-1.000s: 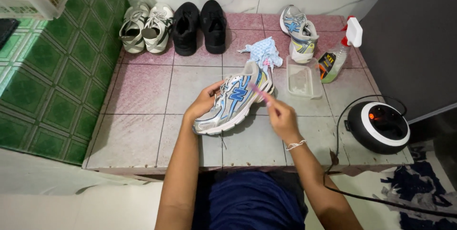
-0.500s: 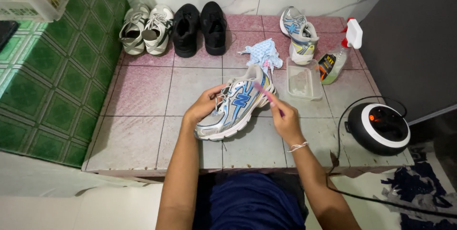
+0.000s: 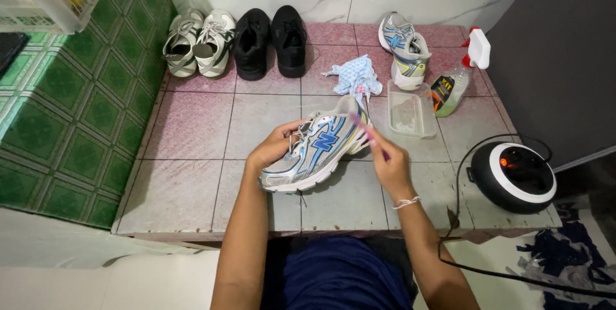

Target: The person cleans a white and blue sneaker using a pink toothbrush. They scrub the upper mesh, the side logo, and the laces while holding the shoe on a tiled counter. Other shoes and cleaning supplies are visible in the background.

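The left hand (image 3: 273, 148) is clamped on the laced top of a silver-and-blue running shoe (image 3: 316, 150), tilting it on the pink tiled ledge (image 3: 192, 124). The right hand (image 3: 390, 164) pinches a pink toothbrush (image 3: 367, 132) against the heel side. Short, light strokes suit best, with the shoe braced firmly. A clear plastic tub (image 3: 409, 116) sits just beyond the right hand.

Your left hand (image 3: 273, 150) grips the sneaker (image 3: 317, 150) mid-platform (image 3: 186, 188), your right hand (image 3: 390, 166) just right of it with a toothbrush (image 3: 366, 132) against its heel side. Behind the sneaker lies a cloth (image 3: 354, 76); right of that a tray (image 3: 409, 116), then a spray bottle (image 3: 459, 76). Matching sneaker (image 3: 403, 50) sits behind the tray. Back left: two shoe pairs (image 3: 234, 41) side by side. Round device (image 3: 521, 175) at your near right.
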